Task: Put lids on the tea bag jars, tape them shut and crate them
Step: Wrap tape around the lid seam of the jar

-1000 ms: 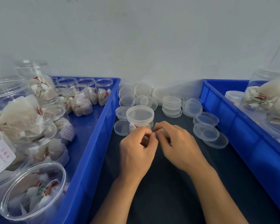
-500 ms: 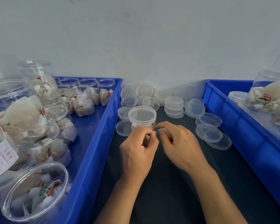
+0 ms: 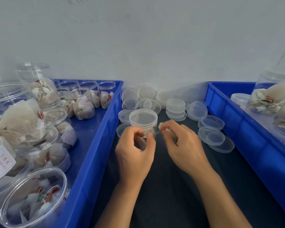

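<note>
Right grip (image 3: 179,142) pinching a small tape roll (image 3: 169,132), left grip (image 3: 135,148) pinching the tape's free end (image 3: 153,134), now drawn apart with a short strip between, where half a second ago nearly touching; reads as tape being pulled for sealing. Lidded jar (image 3: 143,120) just beyond on the dark bench (image 3: 171,195), loose lids (image 3: 211,135) crowding behind and right; blue crates (image 3: 95,145) walling both sides, open room only toward the body.

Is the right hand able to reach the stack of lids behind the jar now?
Probably not at once: the right hand pinches tape with the left hand. The stack of lids itself stands uncovered, nothing blocking it.
</note>
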The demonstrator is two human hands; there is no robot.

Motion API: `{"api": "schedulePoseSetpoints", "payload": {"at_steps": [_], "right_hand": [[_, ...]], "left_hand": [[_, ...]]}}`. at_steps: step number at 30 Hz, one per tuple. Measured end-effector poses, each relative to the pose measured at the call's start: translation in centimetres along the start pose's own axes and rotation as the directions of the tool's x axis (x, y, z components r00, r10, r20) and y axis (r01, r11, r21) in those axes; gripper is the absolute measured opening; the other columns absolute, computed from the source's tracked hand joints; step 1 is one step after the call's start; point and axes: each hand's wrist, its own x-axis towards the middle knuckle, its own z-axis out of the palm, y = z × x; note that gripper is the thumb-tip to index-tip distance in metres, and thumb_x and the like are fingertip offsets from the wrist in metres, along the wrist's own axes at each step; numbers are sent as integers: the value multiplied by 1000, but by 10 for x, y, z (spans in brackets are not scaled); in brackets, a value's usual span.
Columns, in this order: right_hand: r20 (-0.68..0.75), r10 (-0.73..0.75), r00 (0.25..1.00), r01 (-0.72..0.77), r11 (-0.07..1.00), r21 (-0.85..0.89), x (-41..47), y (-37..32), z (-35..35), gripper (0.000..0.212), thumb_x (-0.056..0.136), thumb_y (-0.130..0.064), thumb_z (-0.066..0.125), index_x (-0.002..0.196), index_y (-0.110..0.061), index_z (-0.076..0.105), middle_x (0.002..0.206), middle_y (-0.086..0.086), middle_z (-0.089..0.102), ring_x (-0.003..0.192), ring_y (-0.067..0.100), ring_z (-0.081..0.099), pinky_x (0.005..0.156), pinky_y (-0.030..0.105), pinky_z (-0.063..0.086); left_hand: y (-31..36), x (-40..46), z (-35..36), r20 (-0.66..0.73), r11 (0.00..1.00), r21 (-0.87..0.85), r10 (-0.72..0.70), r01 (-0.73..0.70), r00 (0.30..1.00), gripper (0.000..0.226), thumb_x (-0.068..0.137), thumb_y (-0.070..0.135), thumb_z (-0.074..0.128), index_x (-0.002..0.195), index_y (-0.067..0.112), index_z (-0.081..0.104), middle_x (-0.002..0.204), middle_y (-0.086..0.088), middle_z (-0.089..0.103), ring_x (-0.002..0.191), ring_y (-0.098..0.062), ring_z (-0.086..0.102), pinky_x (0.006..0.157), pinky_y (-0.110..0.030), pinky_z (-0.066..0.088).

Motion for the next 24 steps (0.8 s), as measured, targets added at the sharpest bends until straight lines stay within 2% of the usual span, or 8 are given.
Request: {"api": "schedulePoseSetpoints", "payload": {"at_steps": [3,5,7,10,12,17,20,24], "right_hand": [[-34,-23,999,22,1000,-10,1,-2,-1,16,104,-23,59,102,-38,57,73,-17,55,80,8,52,62,35,46],[-34,-30,999,29,999,-30,1,-3,0,14,104,-24,58,102,-37,57,70,-16,53,76,9,52,62,36,46],[-34,-36,999,34,998,-51,2,-4,1,12,104,-25,59,102,-36,58,67,-19,49,74,10,51,62,37,45],[-44,-41,998,37,997,-72,2,-5,1,12,103,-22,60,102,-35,59,68,-25,46,74,10,50,63,34,41],[-54,-29,998,25,997,-71,2,-3,-1,10,104,-24,59,103,-35,59,70,-23,50,74,10,51,64,35,43],[-126,-29,992,19,997,-75,2,-3,-7,3,104,-32,57,104,-35,57,67,-12,56,66,8,52,55,30,41],[-101,22,995,-28,998,-62,2,-4,-6,2,104,-37,57,103,-38,56,67,-10,58,64,7,53,56,34,46],[-82,91,992,-93,995,-29,3,-3,-4,5,104,-43,58,101,-40,56,65,-12,59,64,8,55,57,34,46]], "left_hand": [[-7,1,2,-39,995,-26,-102,101,994,53,82,37,78,124,18,52,119,8,49,109,-13,56,88,-34,53],[-15,2,4,74,988,-36,-149,152,986,79,79,32,82,144,21,39,139,6,40,132,-12,48,109,-36,46],[-20,4,8,234,977,-54,-190,208,954,95,78,19,88,153,26,30,150,4,38,141,-8,42,116,-30,42],[-22,9,10,266,965,-105,-206,241,942,90,81,21,92,147,43,35,142,14,52,131,5,50,99,-10,46],[-24,11,7,235,972,-92,-188,214,954,85,79,30,94,144,49,42,137,24,56,128,7,54,94,-6,46],[-13,10,4,255,989,59,-144,133,956,100,78,44,74,163,53,22,114,14,52,112,-10,57,95,-27,50],[-8,10,4,278,984,58,-179,170,944,96,77,48,68,160,58,20,122,14,49,115,-10,56,94,-28,49],[-6,7,8,302,970,-48,-214,238,929,86,77,42,70,151,52,27,143,13,44,115,6,55,83,-3,45]]}}
